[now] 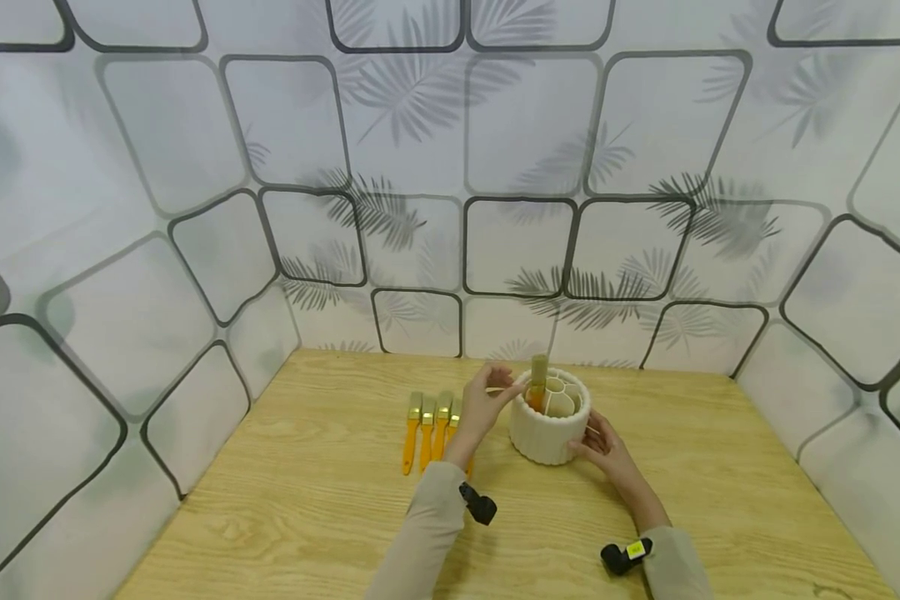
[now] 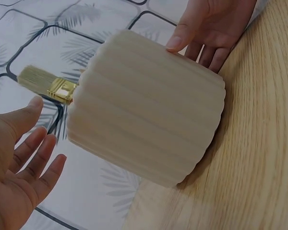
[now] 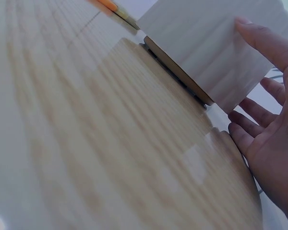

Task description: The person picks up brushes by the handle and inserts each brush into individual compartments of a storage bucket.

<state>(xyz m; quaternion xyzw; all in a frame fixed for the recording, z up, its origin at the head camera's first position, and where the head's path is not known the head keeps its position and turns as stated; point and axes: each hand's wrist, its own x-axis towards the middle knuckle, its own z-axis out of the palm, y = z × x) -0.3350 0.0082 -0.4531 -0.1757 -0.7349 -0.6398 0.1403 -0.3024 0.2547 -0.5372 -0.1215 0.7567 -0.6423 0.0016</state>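
A white ribbed round holder [image 1: 546, 440] with inner compartments stands on the table. One paintbrush [image 1: 539, 372] is upright in a left compartment, bristles up, its orange handle mostly hidden by the rim. Beside that brush is my left hand [image 1: 483, 410], fingers loosely bent and apart from the bristles [image 2: 36, 79] in the left wrist view. My right hand [image 1: 606, 450] holds the holder's right side, thumb on the front wall and fingers around the side, as the right wrist view shows. Several orange-handled paintbrushes [image 1: 409, 446] lie in a row left of the holder, partly covered by my left forearm.
The wooden table [image 1: 292, 517] reaches back to a patterned wall covering [image 1: 420, 325], which also rises on the left and right sides. A black wrist camera [image 1: 478, 505] sits on my left sleeve, another camera [image 1: 621, 557] on the right.
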